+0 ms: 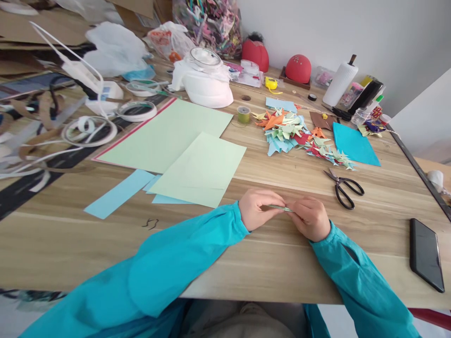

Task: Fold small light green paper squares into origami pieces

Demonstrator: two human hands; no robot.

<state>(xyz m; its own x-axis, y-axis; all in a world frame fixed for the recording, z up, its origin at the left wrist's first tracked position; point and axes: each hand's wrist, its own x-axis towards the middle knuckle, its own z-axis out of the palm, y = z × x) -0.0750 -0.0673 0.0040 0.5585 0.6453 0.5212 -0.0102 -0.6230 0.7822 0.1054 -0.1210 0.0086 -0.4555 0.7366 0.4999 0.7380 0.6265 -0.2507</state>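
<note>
My left hand (259, 209) and my right hand (310, 218) meet above the wooden table (268, 253), near its front edge. Both pinch a small folded piece of pale green paper (280, 207) between their fingertips; it is seen almost edge-on. Both arms wear teal sleeves. Behind the hands lie two large pale green sheets (199, 171) and a light blue strip (118, 193). A heap of small folded paper shapes (294, 134) in several colours lies further back, to the right.
Black scissors (343, 188) lie right of my hands, a dark phone (426, 253) near the right front corner. A teal sheet (354, 143), a green thread spool (243, 114), tape rolls (136, 111), a white dispenser (206, 80) and clutter fill the back and left.
</note>
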